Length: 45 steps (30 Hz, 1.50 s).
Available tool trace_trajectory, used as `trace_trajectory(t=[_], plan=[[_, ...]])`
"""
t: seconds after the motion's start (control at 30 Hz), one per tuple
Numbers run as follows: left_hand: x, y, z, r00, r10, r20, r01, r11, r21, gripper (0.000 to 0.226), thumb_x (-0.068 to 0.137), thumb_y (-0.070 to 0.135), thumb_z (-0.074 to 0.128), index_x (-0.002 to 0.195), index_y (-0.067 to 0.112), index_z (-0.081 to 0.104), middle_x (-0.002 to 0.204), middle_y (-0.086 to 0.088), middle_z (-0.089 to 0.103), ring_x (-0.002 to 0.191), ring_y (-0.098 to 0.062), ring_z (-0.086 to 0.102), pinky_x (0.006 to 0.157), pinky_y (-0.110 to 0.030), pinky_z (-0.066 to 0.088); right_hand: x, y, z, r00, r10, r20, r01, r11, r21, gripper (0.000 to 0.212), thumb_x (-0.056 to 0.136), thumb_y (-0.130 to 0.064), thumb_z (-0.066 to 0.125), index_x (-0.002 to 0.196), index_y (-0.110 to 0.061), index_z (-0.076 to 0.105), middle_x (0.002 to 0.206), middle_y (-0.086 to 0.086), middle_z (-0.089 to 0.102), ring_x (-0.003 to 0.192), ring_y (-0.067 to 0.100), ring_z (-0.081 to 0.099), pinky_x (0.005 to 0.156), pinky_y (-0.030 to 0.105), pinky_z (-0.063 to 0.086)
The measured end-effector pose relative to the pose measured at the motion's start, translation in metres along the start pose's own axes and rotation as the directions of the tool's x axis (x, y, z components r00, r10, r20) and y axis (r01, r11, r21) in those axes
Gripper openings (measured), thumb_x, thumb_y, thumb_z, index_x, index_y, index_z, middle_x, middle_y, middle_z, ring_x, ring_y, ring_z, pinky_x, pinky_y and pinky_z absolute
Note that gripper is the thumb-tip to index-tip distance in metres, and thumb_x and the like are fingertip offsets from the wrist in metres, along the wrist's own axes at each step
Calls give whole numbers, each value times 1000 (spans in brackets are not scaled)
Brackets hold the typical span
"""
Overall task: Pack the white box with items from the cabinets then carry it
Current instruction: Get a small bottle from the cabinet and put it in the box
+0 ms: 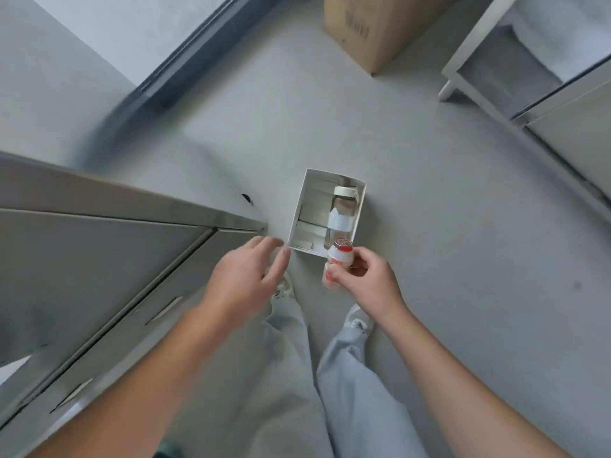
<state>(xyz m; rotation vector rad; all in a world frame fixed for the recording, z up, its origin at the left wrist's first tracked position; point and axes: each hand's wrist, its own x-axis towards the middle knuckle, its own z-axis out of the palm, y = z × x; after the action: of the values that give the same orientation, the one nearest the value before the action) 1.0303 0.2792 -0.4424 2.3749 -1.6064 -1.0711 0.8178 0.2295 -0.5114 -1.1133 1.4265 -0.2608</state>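
- Your left hand (246, 271), loose and empty, hangs beside the white box's (297, 213) near-left corner.
- The white box lies on the floor just ahead, long axis pointing away from you.
- Your right hand (372, 279) grips a red-capped drink bottle (340, 256) at the box's near-right corner.

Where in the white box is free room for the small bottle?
The left half of the box, between its wall and the clear bottle, holds only flat white pieces. That bottle fills the right side. Floor right of the box is bare.
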Motion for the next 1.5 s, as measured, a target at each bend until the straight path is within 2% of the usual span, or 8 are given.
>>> trace_trajectory(t=[0.23, 0.47, 0.73, 0.93, 1.1, 1.17, 1.37, 1.5], plan=[[40, -83, 143, 993, -61, 105, 61, 998, 4, 38, 99, 49, 38, 118, 26, 61, 118, 7, 64, 103, -19, 63, 86, -37, 49, 76, 126, 33, 997, 33, 74, -27, 996, -80, 18, 79, -25, 84, 93, -28, 73, 86, -9, 77, 83, 9, 72, 78, 25, 55], [80, -127, 235, 985, -117, 130, 123, 992, -38, 33, 99, 47, 39, 112, 27, 61, 110, 7, 64, 95, -19, 63, 77, -34, 46, 118, 198, 60, 996, 75, 37, -72, 995, -66, 22, 79, -26, 85, 99, -26, 74, 87, -8, 77, 85, 11, 73, 82, 32, 58], [140, -151, 262, 989, -82, 126, 91, 993, -70, 37, 98, 53, 36, 116, 30, 59, 114, 9, 64, 96, -15, 63, 86, -37, 49, 170, 219, 86, 997, 71, -25, -71, 997, 5, 25, 81, -22, 85, 103, -21, 74, 92, -3, 78, 90, 17, 74, 89, 47, 59], [166, -176, 267, 984, -79, 159, 90, 994, -60, 37, 98, 55, 34, 116, 33, 57, 116, 13, 63, 94, -10, 63, 83, -34, 50, 227, 215, 108, 996, 89, -28, -90, 996, -29, 27, 81, -25, 85, 102, -19, 71, 94, -4, 77, 91, 18, 73, 89, 44, 58], [193, -200, 276, 983, -119, 137, 129, 989, -68, 42, 97, 57, 33, 119, 32, 58, 117, 12, 64, 93, -12, 63, 81, -35, 51, 286, 222, 135, 992, 114, -49, -117, 991, -62, 26, 80, -35, 84, 99, -26, 68, 96, -7, 76, 94, 14, 72, 92, 43, 57], [201, -208, 280, 985, -123, 124, 132, 989, -66, 41, 97, 57, 33, 115, 31, 59, 112, 11, 65, 90, -14, 64, 79, -35, 52, 307, 229, 150, 992, 120, -39, -122, 990, -68, 28, 80, -34, 84, 100, -23, 68, 96, -5, 75, 94, 15, 72, 93, 42, 57], [212, -224, 290, 989, -120, 90, 126, 990, -64, 38, 99, 52, 39, 116, 26, 61, 109, 6, 66, 93, -20, 64, 78, -37, 52, 345, 254, 195, 993, 94, -73, -106, 976, -190, 32, 78, -33, 83, 103, -25, 66, 92, -9, 70, 92, 17, 70, 82, 31, 52], [213, -231, 292, 989, -120, 87, 126, 990, -66, 38, 99, 50, 40, 118, 24, 61, 111, 4, 66, 96, -20, 64, 79, -36, 51, 348, 268, 209, 996, 22, -82, -46, 951, -306, 25, 78, -38, 78, 94, -27, 61, 84, -13, 66, 88, 19, 67, 78, 32, 50]])
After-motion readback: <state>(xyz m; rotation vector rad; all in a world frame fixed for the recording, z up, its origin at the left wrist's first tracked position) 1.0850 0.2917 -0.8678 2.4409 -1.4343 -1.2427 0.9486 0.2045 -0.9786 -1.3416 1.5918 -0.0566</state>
